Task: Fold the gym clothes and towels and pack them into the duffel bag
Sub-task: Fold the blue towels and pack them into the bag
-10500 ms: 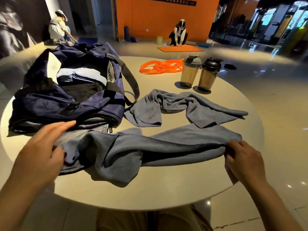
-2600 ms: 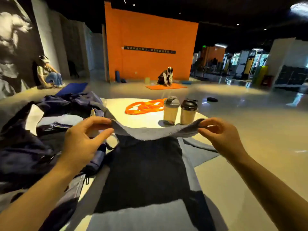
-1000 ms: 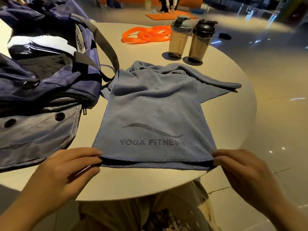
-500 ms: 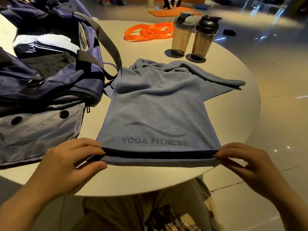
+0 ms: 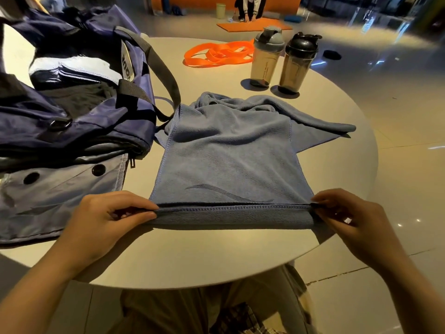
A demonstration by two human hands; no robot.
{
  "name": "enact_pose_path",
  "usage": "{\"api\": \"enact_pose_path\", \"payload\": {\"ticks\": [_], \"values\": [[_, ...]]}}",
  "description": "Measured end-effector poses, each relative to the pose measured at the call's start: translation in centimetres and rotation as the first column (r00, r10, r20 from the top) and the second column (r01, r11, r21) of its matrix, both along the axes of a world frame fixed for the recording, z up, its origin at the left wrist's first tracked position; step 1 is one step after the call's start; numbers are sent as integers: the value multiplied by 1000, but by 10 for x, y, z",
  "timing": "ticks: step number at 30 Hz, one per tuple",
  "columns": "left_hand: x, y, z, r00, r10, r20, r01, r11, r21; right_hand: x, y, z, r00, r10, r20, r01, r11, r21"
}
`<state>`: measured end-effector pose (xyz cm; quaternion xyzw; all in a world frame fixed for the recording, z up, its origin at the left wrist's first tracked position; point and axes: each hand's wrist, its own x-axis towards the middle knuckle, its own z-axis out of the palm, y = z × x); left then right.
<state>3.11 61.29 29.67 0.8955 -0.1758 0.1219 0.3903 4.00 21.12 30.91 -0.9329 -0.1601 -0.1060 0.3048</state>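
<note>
Two hands' grip pinching towel (image 5: 231,160) edge, left hand (image 5: 106,220), right hand (image 5: 354,220), duffel bag (image 5: 101,131) holding folded clothes (image 5: 72,75)

Towel (image 5: 231,160) soft matt terry cloth; duffel bag (image 5: 79,126) slick nylon; table (image 5: 192,256) smooth matt; shaker bottles (image 5: 281,61) translucent plastic.

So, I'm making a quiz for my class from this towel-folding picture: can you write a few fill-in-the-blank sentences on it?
1. Both hands, left hand and right hand, pinch the near edge of the ____ towel.
2. The duffel bag lies to the towel's ____.
3. ____ shaker bottles stand beyond the towel.
4. The band beside them is ____.

Answers: blue; left; two; orange
</note>
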Motion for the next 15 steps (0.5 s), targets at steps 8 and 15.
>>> {"api": "enact_pose_path", "payload": {"ticks": [8,15], "values": [[41,-3,57,1000,14,-2,-14,997,80,46,2,54,939,-63,337,139,969,-206],[110,3,179,979,56,-194,-85,985,-148,108,16,170,977,-147,155,119,977,176]]}}
